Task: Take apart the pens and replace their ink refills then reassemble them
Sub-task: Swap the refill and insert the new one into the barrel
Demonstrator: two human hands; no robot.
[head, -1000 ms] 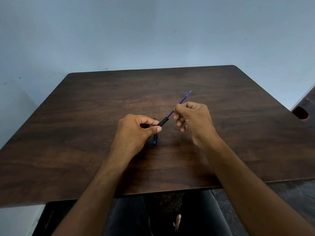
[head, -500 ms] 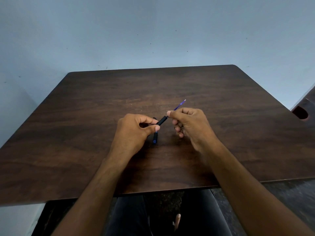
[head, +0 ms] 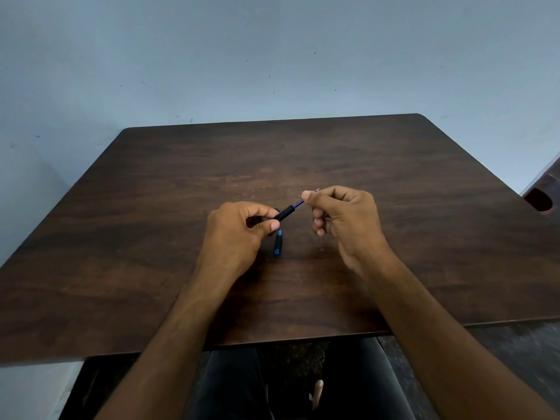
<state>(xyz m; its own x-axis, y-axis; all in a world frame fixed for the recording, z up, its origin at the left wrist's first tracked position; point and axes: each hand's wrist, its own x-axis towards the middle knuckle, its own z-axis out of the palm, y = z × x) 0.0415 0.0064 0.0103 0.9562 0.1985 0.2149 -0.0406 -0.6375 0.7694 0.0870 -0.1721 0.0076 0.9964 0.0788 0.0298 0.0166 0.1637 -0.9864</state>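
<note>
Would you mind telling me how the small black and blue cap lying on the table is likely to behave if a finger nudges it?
The cap looks short and rounded, so it would probably roll or skid on the smooth table. It seems small and plastic, likely very light, so a slight touch may send it off. It lies free between the left hand and right hand.

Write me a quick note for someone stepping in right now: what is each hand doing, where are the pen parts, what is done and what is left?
Left hand: pinching the black pen barrel.
Right hand: pinching the thin blue refill, which is partly inside the barrel.
On the table: a small black and blue pen piece, lying loose below the barrel, between the hands.
Done: the pen is apart.
Left: seat the refill fully, then probably refit the loose piece. No other pens or refills are in view.
</note>
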